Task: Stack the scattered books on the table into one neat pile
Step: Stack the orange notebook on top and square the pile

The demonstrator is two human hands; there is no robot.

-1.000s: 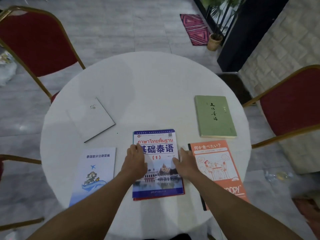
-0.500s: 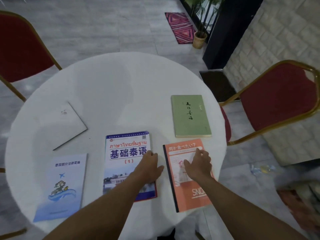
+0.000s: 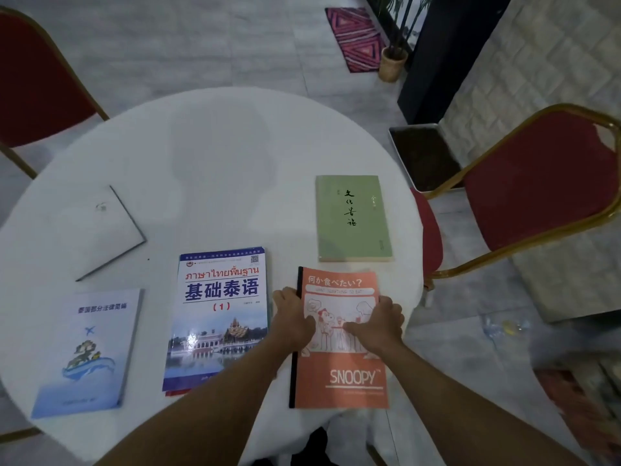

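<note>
Bare counter (image 3: 218,163) is seen ahead of the hands. Passage just left is blocked by the Thai textbook (image 3: 220,317); directly ahead, by the green book (image 3: 353,218).

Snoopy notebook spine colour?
Black, down the left edge of the orange Snoopy notebook, head view.

Red chairs (image 3: 544,183), patterned rug (image 3: 356,38), perhaps a potted plant (image 3: 393,62).

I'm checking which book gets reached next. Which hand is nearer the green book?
The right hand. It rests on the orange notebook just below the green book; the left hand sits at the notebook's spine edge, farther away.
</note>
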